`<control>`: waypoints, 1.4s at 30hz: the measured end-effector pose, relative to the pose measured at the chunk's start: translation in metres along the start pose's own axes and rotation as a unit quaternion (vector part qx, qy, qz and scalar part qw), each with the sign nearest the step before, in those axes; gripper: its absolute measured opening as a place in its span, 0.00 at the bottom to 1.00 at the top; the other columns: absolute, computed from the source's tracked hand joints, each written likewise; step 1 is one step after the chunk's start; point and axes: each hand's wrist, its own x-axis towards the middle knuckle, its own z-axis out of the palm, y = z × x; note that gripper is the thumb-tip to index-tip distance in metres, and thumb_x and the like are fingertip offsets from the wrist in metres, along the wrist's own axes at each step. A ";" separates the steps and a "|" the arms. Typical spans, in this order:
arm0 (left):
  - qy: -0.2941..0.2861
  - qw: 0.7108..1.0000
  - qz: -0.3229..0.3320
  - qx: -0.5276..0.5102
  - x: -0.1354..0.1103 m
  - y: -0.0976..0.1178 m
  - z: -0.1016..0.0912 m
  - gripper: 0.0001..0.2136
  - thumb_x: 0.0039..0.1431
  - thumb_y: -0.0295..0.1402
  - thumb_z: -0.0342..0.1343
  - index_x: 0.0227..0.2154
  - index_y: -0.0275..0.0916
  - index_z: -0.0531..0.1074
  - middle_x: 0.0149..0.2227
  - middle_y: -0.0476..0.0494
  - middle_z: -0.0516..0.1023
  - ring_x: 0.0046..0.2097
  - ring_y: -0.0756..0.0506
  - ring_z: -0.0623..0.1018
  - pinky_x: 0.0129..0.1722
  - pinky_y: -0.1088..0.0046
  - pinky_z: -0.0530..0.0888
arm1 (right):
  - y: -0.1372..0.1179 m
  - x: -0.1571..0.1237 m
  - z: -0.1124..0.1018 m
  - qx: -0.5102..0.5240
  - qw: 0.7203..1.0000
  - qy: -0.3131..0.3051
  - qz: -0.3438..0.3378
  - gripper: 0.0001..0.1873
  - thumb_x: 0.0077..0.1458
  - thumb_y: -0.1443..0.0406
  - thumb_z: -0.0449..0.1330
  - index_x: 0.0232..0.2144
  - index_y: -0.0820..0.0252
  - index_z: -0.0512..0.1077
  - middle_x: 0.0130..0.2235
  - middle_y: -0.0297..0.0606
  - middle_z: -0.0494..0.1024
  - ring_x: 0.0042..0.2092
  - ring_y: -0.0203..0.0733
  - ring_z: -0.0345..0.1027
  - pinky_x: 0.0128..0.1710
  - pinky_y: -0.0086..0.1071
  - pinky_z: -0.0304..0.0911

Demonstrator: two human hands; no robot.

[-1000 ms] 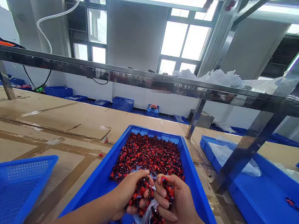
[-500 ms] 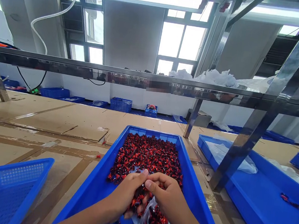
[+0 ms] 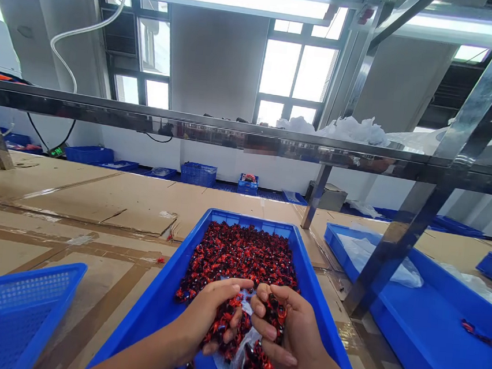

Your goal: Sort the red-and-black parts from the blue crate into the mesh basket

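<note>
A blue tray [image 3: 148,291] in front of me holds a heap of small red-and-black pieces [image 3: 243,254], too small to name. Over its near half, my left hand [image 3: 199,313] curls its fingers round a clump of these pieces [image 3: 222,321]. Close beside it, my right hand [image 3: 300,340] is turned palm inward, its bent fingers round several more of them. A gap shows between the two hands. Below them lies a crumpled clear plastic bag [image 3: 241,352], with more pieces in and around it. My palms are partly hidden.
At left stands a blue perforated basket [image 3: 12,307]. A larger blue tray [image 3: 424,318] with plastic sheeting lies at right, behind a slanting metal post [image 3: 397,239]. A metal shelf rail [image 3: 216,132] crosses above the cardboard-covered table [image 3: 110,194]. Blue bins [image 3: 199,174] line the back.
My hands, which were touching at the thumbs and fingertips, have come apart. The right hand has rolled open enough to show pieces within its fingers; the left has shifted slightly left.
</note>
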 end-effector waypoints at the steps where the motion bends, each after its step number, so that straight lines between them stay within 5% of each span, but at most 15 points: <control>1: -0.002 1.000 0.001 0.000 0.000 0.000 0.000 0.26 0.61 0.43 0.48 0.61 0.41 0.60 0.21 0.52 0.67 0.18 0.52 0.65 0.08 0.84 0.52 | 0.002 0.001 0.000 -0.035 0.999 0.019 -0.009 0.12 0.54 0.58 0.59 0.26 0.60 0.66 0.23 0.28 0.65 0.16 0.25 0.43 0.08 0.20 0.34; 7: 0.008 0.999 0.037 0.031 -0.003 0.001 0.003 0.28 0.61 0.43 0.47 0.63 0.41 0.57 0.17 0.52 0.68 0.16 0.50 0.64 0.07 0.84 0.54 | 0.016 0.009 0.000 -0.271 0.952 0.109 -0.091 0.15 0.50 0.56 0.63 0.37 0.59 0.71 0.19 0.23 0.64 0.15 0.26 0.43 0.10 0.20 0.36; 12: 0.021 0.995 0.056 0.081 -0.003 -0.003 0.006 0.28 0.62 0.46 0.48 0.62 0.41 0.57 0.15 0.52 0.68 0.14 0.51 0.63 0.08 0.84 0.54 | 0.022 0.010 0.003 -0.410 0.894 0.049 -0.173 0.16 0.55 0.55 0.60 0.39 0.61 0.74 0.18 0.27 0.69 0.21 0.34 0.63 0.24 0.27 0.60; 14: 0.034 0.993 0.070 0.090 -0.001 -0.007 0.007 0.27 0.61 0.49 0.48 0.59 0.40 0.60 0.16 0.52 0.68 0.15 0.51 0.64 0.08 0.84 0.55 | 0.020 0.007 0.005 -0.451 0.868 0.078 -0.191 0.14 0.56 0.57 0.58 0.37 0.60 0.74 0.21 0.29 0.72 0.25 0.37 0.68 0.29 0.30 0.63; 17: 0.041 0.989 0.090 0.106 0.003 -0.012 0.008 0.24 0.59 0.54 0.48 0.47 0.38 0.66 0.18 0.51 0.70 0.15 0.51 0.65 0.08 0.83 0.55 | 0.015 0.002 0.007 -0.554 0.765 0.191 -0.269 0.08 0.51 0.61 0.62 0.33 0.58 0.74 0.25 0.31 0.72 0.28 0.39 0.68 0.30 0.30 0.61; 20: 0.026 0.989 0.083 0.120 0.005 -0.014 0.007 0.23 0.57 0.57 0.47 0.34 0.40 0.65 0.18 0.51 0.69 0.15 0.52 0.64 0.07 0.83 0.53 | 0.011 -0.003 0.005 -0.637 0.652 0.219 -0.348 0.06 0.50 0.64 0.63 0.33 0.56 0.74 0.26 0.31 0.72 0.28 0.39 0.67 0.30 0.30 0.60; 23: 0.024 0.989 0.078 0.126 0.006 -0.015 0.007 0.23 0.57 0.59 0.45 0.30 0.40 0.64 0.17 0.51 0.69 0.14 0.52 0.62 0.07 0.82 0.53 | 0.012 -0.008 0.007 -0.666 0.603 0.201 -0.391 0.05 0.52 0.64 0.63 0.34 0.54 0.74 0.26 0.32 0.74 0.26 0.38 0.66 0.28 0.30 0.60; 25: 0.022 0.989 0.074 0.129 0.007 -0.014 0.007 0.24 0.57 0.59 0.44 0.28 0.40 0.63 0.16 0.50 0.68 0.13 0.52 0.61 0.08 0.82 0.53 | 0.013 -0.011 0.010 -0.663 0.603 0.194 -0.400 0.05 0.52 0.65 0.63 0.34 0.53 0.75 0.26 0.33 0.74 0.25 0.39 0.66 0.29 0.31 0.60; 27: 0.018 0.992 0.051 0.117 0.007 -0.012 0.007 0.22 0.58 0.57 0.44 0.29 0.40 0.64 0.16 0.50 0.68 0.14 0.51 0.63 0.08 0.82 0.53 | 0.012 -0.012 0.014 -0.630 0.638 0.198 -0.398 0.05 0.49 0.65 0.64 0.33 0.54 0.75 0.25 0.33 0.73 0.26 0.39 0.66 0.29 0.31 0.61; 29: 0.015 0.996 0.016 0.086 0.006 -0.009 0.006 0.19 0.57 0.53 0.46 0.35 0.40 0.66 0.17 0.50 0.69 0.15 0.50 0.64 0.09 0.83 0.51 | 0.008 -0.011 0.014 -0.534 0.737 0.204 -0.361 0.06 0.47 0.63 0.66 0.30 0.56 0.75 0.22 0.30 0.69 0.23 0.35 0.62 0.25 0.28 0.60; 32: -0.008 0.999 0.000 0.038 0.002 -0.004 0.004 0.21 0.56 0.46 0.48 0.48 0.38 0.65 0.18 0.52 0.67 0.16 0.51 0.63 0.09 0.84 0.51 | -0.004 -0.006 0.004 -0.256 0.934 0.146 -0.204 0.11 0.48 0.57 0.63 0.29 0.58 0.70 0.19 0.25 0.61 0.17 0.29 0.47 0.11 0.23 0.45; 34: -0.030 0.999 0.007 0.027 0.000 -0.002 0.004 0.25 0.57 0.46 0.49 0.53 0.37 0.64 0.19 0.53 0.67 0.16 0.51 0.63 0.08 0.83 0.53 | -0.010 -0.001 -0.006 -0.102 0.986 0.078 -0.109 0.12 0.49 0.56 0.60 0.29 0.59 0.69 0.21 0.26 0.63 0.16 0.28 0.45 0.09 0.21 0.37; 36: -0.052 0.998 0.004 0.023 -0.002 -0.002 0.003 0.28 0.58 0.50 0.49 0.55 0.38 0.63 0.19 0.53 0.66 0.17 0.51 0.63 0.08 0.84 0.54 | -0.011 0.003 -0.013 -0.062 0.994 0.048 -0.083 0.11 0.48 0.58 0.61 0.31 0.60 0.70 0.26 0.30 0.68 0.18 0.28 0.49 0.09 0.20 0.35; 39: -0.069 0.997 -0.015 0.020 -0.001 -0.004 0.003 0.30 0.57 0.59 0.48 0.47 0.36 0.70 0.19 0.52 0.66 0.17 0.52 0.64 0.07 0.84 0.54 | -0.003 0.006 -0.011 -0.177 0.973 0.073 -0.127 0.10 0.50 0.60 0.63 0.34 0.59 0.74 0.26 0.29 0.70 0.17 0.27 0.47 0.10 0.20 0.38; 42: -0.068 0.996 -0.027 0.053 0.000 -0.009 0.003 0.33 0.53 0.65 0.44 0.28 0.34 0.71 0.18 0.50 0.64 0.16 0.53 0.64 0.06 0.84 0.54 | 0.007 0.002 0.000 -0.443 0.864 0.080 -0.224 0.09 0.54 0.63 0.61 0.38 0.56 0.78 0.28 0.34 0.75 0.23 0.33 0.60 0.23 0.26 0.58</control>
